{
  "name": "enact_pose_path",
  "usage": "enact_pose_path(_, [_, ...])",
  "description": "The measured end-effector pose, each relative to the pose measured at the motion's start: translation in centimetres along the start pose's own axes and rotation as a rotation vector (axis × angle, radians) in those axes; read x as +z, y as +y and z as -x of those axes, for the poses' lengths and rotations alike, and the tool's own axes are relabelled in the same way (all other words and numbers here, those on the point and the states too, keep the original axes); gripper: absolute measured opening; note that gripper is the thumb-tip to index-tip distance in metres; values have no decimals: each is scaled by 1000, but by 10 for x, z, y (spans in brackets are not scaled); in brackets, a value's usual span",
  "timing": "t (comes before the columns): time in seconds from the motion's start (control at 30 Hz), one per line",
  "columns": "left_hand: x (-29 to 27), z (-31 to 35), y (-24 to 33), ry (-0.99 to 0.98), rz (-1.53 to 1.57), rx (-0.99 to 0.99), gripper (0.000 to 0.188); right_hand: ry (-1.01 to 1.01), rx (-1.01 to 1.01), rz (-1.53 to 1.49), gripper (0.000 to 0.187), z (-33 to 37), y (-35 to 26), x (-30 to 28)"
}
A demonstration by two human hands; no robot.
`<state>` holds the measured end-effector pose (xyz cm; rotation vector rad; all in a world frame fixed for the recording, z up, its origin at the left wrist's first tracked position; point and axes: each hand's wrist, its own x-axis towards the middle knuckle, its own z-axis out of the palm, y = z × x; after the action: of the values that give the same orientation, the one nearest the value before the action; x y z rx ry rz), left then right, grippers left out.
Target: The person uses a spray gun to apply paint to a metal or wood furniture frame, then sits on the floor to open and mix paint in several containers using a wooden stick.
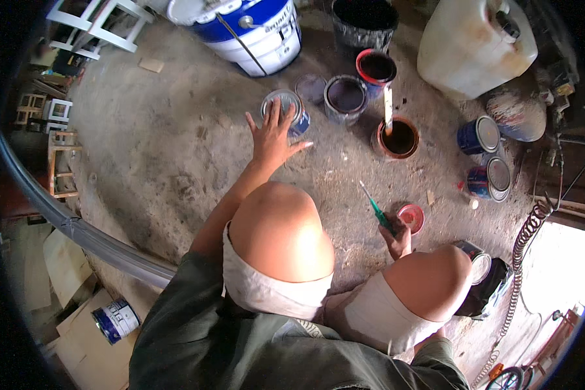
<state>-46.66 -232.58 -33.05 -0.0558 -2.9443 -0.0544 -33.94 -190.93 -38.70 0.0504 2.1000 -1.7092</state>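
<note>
With its fingers spread, my left hand [273, 133] reaches over the metal lid of a blue paint can [301, 122], the fingertips on or just above the lid. The fingers are not wrapped around the can. In my right hand [398, 242] is a screwdriver [376, 209] with a green handle, its thin metal shaft pointing forward and left. Close beside that hand sits a small red-rimmed container [411, 217], partly behind the fingers. My right knee hides part of the right forearm.
Ahead stand an opened paint can [346, 96], a red-rimmed can [376, 67], a brown-stained can [396, 144] holding a brush [388, 107], and a large blue-white bucket [260, 39]. Two lidded cans [479, 135] and a white jerrycan [471, 49] are at right. A coiled hose [520, 240] hangs there.
</note>
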Motion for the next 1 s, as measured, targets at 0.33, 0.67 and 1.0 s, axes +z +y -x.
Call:
enact_pose_path(0.33, [-55, -5, 39, 123, 41, 18, 96, 100, -501, 865, 53, -10, 42, 33])
enact_pose_path(0.67, [17, 1, 125, -46, 841, 161, 84, 525, -485, 358, 15, -88, -139, -114])
enact_pose_path(1.0, [85, -27, 173, 9, 1237, 146, 105, 626, -645, 1073, 47, -182, -434, -186])
